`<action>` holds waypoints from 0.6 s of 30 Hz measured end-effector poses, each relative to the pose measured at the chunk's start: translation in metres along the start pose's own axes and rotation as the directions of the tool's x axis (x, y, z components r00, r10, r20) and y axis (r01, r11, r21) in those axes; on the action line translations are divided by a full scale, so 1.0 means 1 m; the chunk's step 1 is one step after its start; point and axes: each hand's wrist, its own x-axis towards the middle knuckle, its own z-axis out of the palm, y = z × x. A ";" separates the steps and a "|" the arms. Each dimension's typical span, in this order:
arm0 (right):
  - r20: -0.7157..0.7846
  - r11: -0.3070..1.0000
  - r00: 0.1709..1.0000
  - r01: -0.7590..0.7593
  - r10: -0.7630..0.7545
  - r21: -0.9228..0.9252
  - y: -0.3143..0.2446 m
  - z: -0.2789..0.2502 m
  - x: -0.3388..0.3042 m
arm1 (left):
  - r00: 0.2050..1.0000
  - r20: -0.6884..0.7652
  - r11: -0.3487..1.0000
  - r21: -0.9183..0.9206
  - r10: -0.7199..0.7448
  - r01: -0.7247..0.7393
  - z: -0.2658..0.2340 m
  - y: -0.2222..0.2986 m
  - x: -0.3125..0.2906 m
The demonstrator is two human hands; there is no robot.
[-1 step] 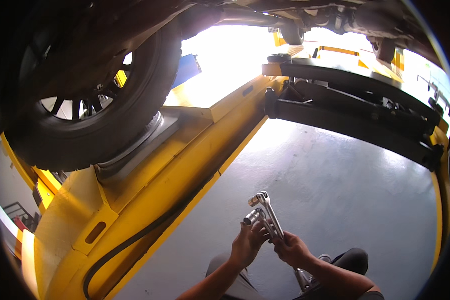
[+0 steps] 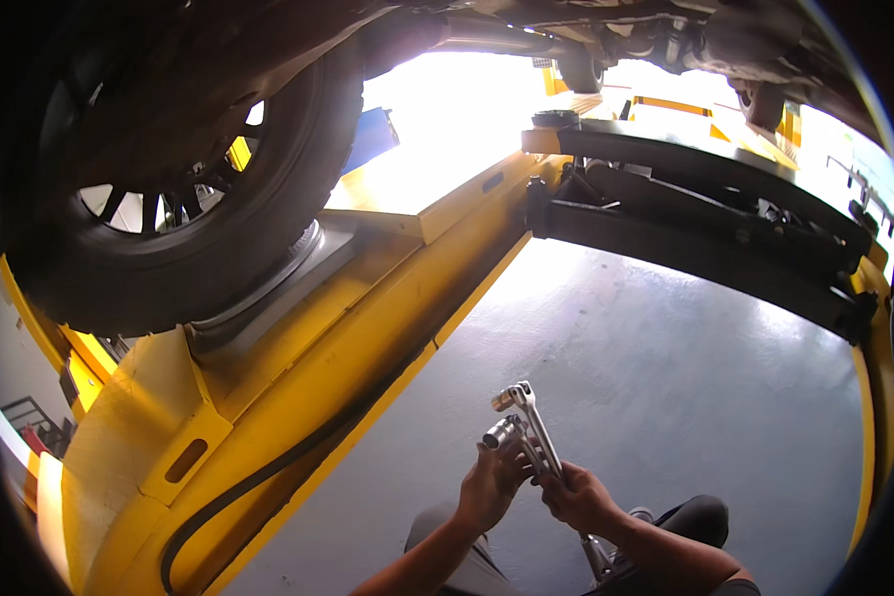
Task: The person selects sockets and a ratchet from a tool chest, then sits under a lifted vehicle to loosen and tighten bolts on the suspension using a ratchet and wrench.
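Two chrome socket wrenches with hinged heads are held up in front of me at the lower middle. The farther wrench [image 2: 539,424] slants upward, its socket end bent toward the left. Just nearer, the second wrench [image 2: 505,431] has a wider round socket turned to the left. My left hand [image 2: 489,489] is closed around the nearer one just below its socket. Fingers of my right hand [image 2: 579,497] wrap both shafts, which lie close together. Below that hand, a shiny metal shaft [image 2: 596,556] comes out beside my knee; I cannot tell which wrench it belongs to.
A yellow lift runway [image 2: 358,348] runs along my left, bearing a car tire [image 2: 308,149]. A black hose [image 2: 258,477] lies along its side. Ahead, a black crossbeam jack [image 2: 705,238] spans the runways. The car's underside [image 2: 705,40] hangs overhead, above the grey floor [image 2: 666,397].
My view has shifted very slightly. Both hands keep the same hold on the wrenches.
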 end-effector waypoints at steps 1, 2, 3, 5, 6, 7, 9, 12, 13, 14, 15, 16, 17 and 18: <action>0.011 1.000 1.000 0.010 -0.010 0.026 -0.001 0.001 -0.001 | 1.000 0.025 1.000 -0.028 0.007 -0.007 -0.010 -0.007 0.001; 0.064 0.997 0.998 -0.016 0.011 0.077 -0.004 -0.002 -0.004 | 0.999 0.038 0.999 -0.003 0.039 -0.039 -0.014 -0.012 0.002; 0.067 1.000 0.998 -0.010 0.009 0.017 -0.007 -0.003 -0.006 | 0.996 0.051 0.997 0.021 0.068 -0.069 -0.017 -0.016 0.003; 0.066 0.994 0.998 -0.001 0.008 -0.105 -0.010 -0.003 -0.012 | 0.993 0.026 0.988 0.105 0.116 -0.118 -0.014 -0.018 0.011; 0.078 0.984 0.996 -0.030 0.044 -0.178 -0.017 0.000 -0.014 | 0.989 -0.023 0.977 0.163 0.143 -0.138 -0.005 -0.011 0.012; 0.067 0.984 0.998 -0.005 0.017 -0.181 -0.022 0.004 -0.016 | 0.982 -0.070 0.962 0.223 0.175 -0.155 0.003 -0.006 0.015; 0.044 0.979 0.998 0.058 -0.050 -0.193 -0.036 0.008 -0.019 | 0.963 -0.055 0.922 0.308 0.263 -0.234 0.019 0.001 0.026; -0.086 0.864 0.964 0.182 -0.250 -0.470 -0.053 0.007 -0.025 | 0.923 -0.017 0.853 0.388 0.384 -0.348 0.044 0.019 0.034; -0.120 0.787 0.935 0.206 -0.333 -0.582 -0.058 0.006 -0.028 | 0.932 0.020 0.850 0.402 0.363 -0.340 0.058 0.030 0.036; -0.169 0.813 0.897 0.274 -0.409 -0.514 -0.068 0.010 -0.032 | 0.937 0.056 0.845 0.417 0.344 -0.336 0.073 0.047 0.036; -0.200 0.781 0.861 0.297 -0.468 -0.549 -0.083 0.014 -0.038 | 0.940 0.086 0.835 0.438 0.329 -0.333 0.084 0.064 0.039; -0.226 0.751 0.822 0.320 -0.523 -0.577 -0.099 0.017 -0.045 | 0.869 0.230 0.708 0.507 0.439 -0.492 0.093 0.076 0.046; -0.254 0.722 0.777 0.337 -0.575 -0.604 -0.109 0.017 -0.051 | 0.771 0.378 0.554 0.541 0.512 -0.633 0.104 0.087 0.055; -0.284 0.696 0.726 0.356 -0.626 -0.624 -0.110 0.006 -0.058 | 0.779 0.466 0.536 0.566 0.418 -0.626 0.121 0.104 0.059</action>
